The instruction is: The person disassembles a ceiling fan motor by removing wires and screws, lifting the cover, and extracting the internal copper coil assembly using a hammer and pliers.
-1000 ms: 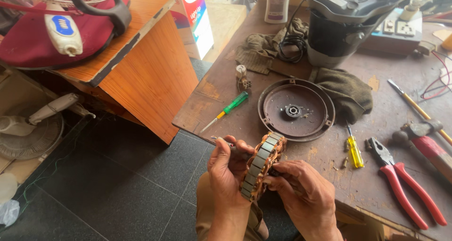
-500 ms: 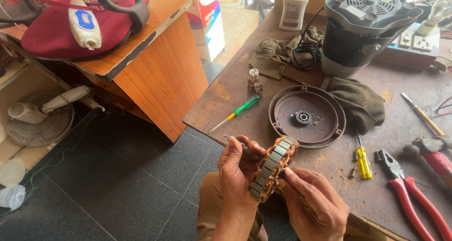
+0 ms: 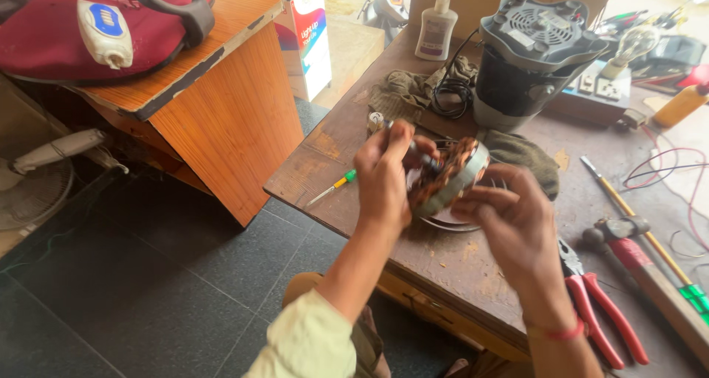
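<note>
Here, 2 bare hands hold a round motor stator (image 3: 449, 177) with copper windings above the near edge of a worn wooden workbench (image 3: 317, 164). The left hand (image 3: 385, 175) grips its left side, fingers curled over the top; the right hand (image 3: 509, 217) cups it from below and the right. Under it lies a round metal cover (image 3: 450, 223). A green-handled screwdriver (image 3: 334, 187) rests to the left, red-handled pliers (image 3: 594, 304) to the right, a grey appliance housing (image 3: 528, 60) behind.
</note>
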